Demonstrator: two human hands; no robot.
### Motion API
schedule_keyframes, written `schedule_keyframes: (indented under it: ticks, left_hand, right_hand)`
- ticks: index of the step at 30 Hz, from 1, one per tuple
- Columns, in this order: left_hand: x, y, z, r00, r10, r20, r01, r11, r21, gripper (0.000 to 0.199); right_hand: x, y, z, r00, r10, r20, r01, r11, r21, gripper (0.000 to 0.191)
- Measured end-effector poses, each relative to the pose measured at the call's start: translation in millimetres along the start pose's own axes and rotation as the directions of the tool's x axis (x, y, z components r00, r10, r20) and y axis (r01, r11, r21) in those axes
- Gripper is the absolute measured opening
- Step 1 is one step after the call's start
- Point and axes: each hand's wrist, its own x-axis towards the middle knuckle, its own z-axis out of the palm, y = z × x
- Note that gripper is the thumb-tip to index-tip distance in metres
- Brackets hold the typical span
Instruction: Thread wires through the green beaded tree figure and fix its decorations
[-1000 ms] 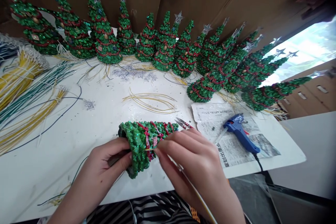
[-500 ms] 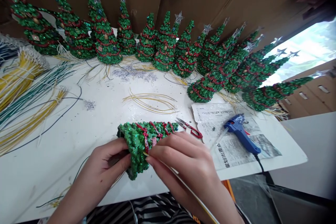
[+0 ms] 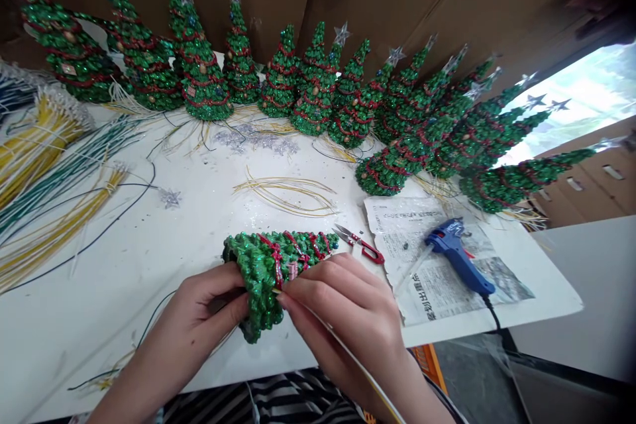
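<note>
My left hand (image 3: pixel 197 308) grips the wide open end of a green glitter cone Christmas tree (image 3: pixel 265 275), which lies on its side with red tinsel garlands around it. Its tip points right. My right hand (image 3: pixel 342 315) pinches a long thin yellow wire (image 3: pixel 348 351) against the tree's side, with the wire's end at the tree near my fingertips. The tree's hollow base is mostly hidden by my left hand. Red-handled thread snips (image 3: pixel 360 245) lie just beyond my right hand.
A blue hot glue gun (image 3: pixel 452 255) rests on newspaper (image 3: pixel 427 281) at the right. Bundled coloured wires (image 3: pixel 44 152) fill the white table's (image 3: pixel 149 258) left side. Many finished trees (image 3: pixel 313 86) with silver stars stand along the back, beyond loose yellow wires (image 3: pixel 285 195).
My right hand has drawn back toward me, uncovering the red handles of the snips. The tree and my left hand stay nearly in place, and the view has shifted slightly.
</note>
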Motion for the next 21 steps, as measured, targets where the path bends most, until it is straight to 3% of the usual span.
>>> schedule_keyframes:
  ticks: [5,10,13,17,21]
  left_hand:
    - [-0.9,0.1,1.2,1.0,0.007,-0.022,-0.007,1.0,-0.01,0.016]
    - [2.0,2.4,5.4,0.999,-0.017,-0.043,0.016,1.0,-0.019,0.017]
    - [1.3,2.5,7.0,0.998,-0.016,-0.062,0.015,1.0,-0.014,0.018]
    - [0.4,3.0,9.2,0.994,-0.001,-0.113,0.003,1.0,0.017,0.016]
    - [-4.1,1.9,7.8,0.961,0.142,-0.237,-0.084,0.968,0.239,0.017]
  right_hand:
    - [-1.7,-2.2,1.5,0.999,-0.026,0.032,0.026,1.0,-0.015,0.014]
    - [-2.1,-1.0,4.5,0.999,0.021,0.028,-0.021,1.0,0.022,0.011]
    - [-2.4,2.5,6.2,1.0,0.018,0.022,-0.02,0.998,0.064,0.001]
    - [-5.0,10.8,10.2,0.992,0.042,0.119,-0.052,0.995,0.082,0.051]
    - [-9.5,18.2,14.9,0.958,0.098,0.271,-0.126,0.988,0.088,0.057]
